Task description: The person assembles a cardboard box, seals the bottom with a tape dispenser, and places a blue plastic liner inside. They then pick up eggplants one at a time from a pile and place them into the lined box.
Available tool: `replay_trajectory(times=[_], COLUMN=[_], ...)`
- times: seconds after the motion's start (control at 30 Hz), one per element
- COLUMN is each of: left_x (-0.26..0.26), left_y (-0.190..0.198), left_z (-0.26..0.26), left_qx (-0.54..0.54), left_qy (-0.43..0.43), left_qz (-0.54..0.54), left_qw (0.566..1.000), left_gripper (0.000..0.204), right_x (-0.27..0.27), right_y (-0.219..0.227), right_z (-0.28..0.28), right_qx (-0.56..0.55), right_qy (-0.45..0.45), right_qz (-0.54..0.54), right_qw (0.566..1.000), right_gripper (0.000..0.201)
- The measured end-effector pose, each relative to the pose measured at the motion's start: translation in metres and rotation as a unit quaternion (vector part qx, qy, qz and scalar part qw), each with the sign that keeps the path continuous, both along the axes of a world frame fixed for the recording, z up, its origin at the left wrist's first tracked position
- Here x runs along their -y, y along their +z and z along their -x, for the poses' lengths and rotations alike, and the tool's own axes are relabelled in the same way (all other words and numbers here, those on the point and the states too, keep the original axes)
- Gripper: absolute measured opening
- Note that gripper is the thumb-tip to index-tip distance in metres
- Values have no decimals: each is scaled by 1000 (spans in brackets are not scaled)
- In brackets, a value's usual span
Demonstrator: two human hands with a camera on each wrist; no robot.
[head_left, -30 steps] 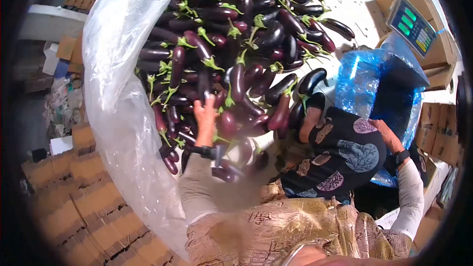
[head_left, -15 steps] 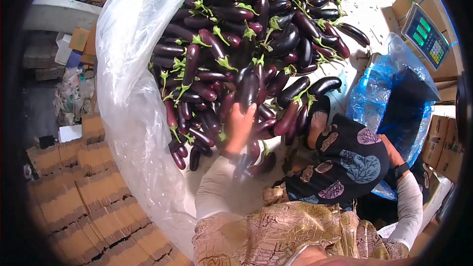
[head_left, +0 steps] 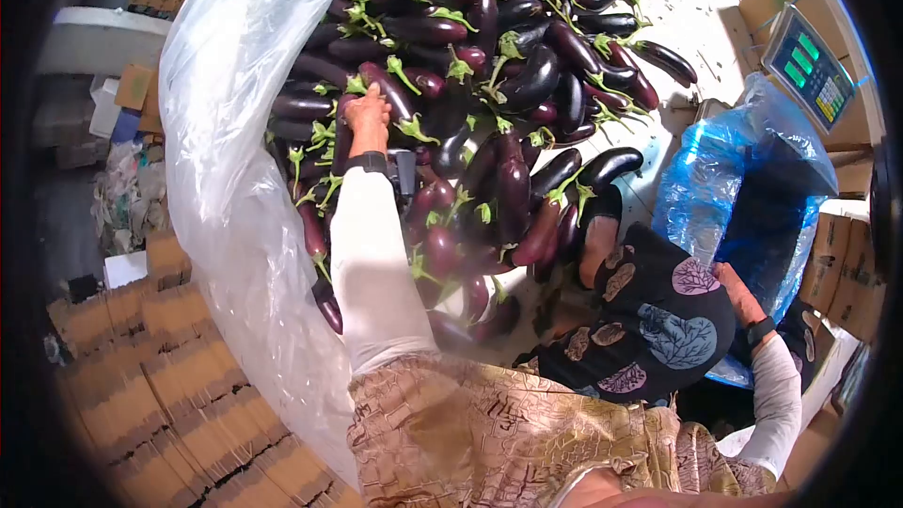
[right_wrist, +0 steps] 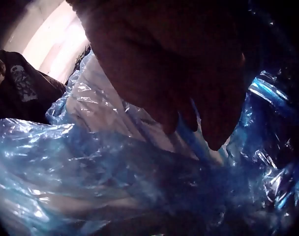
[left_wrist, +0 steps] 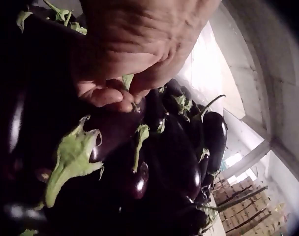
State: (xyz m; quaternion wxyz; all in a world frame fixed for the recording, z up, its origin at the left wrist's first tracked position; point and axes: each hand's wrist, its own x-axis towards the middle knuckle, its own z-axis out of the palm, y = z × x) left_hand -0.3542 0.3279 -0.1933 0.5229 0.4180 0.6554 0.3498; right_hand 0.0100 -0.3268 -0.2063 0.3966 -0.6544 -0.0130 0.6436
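- The left hand point(head_left: 367, 113) is stretched out to about 11 o'clock of the person, onto the left flank of a big heap of eggplants point(head_left: 527, 47).
- In the left wrist view its fingers point(left_wrist: 103, 93) are curled down and pinch the green stem end of one dark eggplant point(left_wrist: 115, 128); the grip is narrow, closed on that stem.
- That eggplant lies in the heap, touching its neighbours on every side; other green caps point(left_wrist: 71, 160) crowd just below the fingers.
- A clear plastic sheet point(head_left: 226, 169) rises along the 9 o'clock side of the heap, just beside the left forearm point(head_left: 372, 263).
- Stacked cardboard boxes point(head_left: 150, 367) lie beyond the sheet at about 7 to 8 o'clock.
- The right hand point(head_left: 738, 287) is low at about 4 o'clock, at the edge of a blue plastic bag point(head_left: 724, 179).
- In the right wrist view the hand point(right_wrist: 179, 73) is dark and close to the lens, its fingers against the crinkled blue plastic point(right_wrist: 90, 167); whether it grips the plastic or only touches it I cannot tell.
- The person's dark patterned knee point(head_left: 658, 310) stands between the right hand and the heap.
- A weighing scale point(head_left: 809, 66) with a lit display sits at 2 o'clock, above the blue bag, with more cardboard boxes point(head_left: 847, 245) at 3 o'clock.
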Motion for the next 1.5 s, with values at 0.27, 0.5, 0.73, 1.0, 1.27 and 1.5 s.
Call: replay_trajectory(times=[0.27, 0.5, 0.73, 1.0, 1.27, 1.5], left_x=[51, 222, 320, 391, 396, 363], left_y=[36, 82, 173, 219, 245, 193], left_z=[16, -20, -73, -117, -132, -112], left_qx=[220, 238, 160, 303, 153, 242], left_qy=[-172, -317, -519, -690, -789, -538], left_qz=[27, -18, 23, 243, 93, 105], left_qw=[960, 918, 839, 611, 587, 800], left_gripper=[14, 20, 15, 19, 32, 27], right_x=[-80, -132, -157, -186, -136, -89], right_y=[91, 188, 236, 250, 267, 239], right_z=[8, 2, 25, 56, 47, 32], right_qx=[392, 496, 235, -102, 67, 177], right_qy=[399, 151, 135, -66, -143, -70], right_qz=[-17, -77, -214, -461, -319, -199], right_qw=[828, 851, 938, 879, 935, 961], right_gripper=[14, 14, 43, 60, 57, 61])
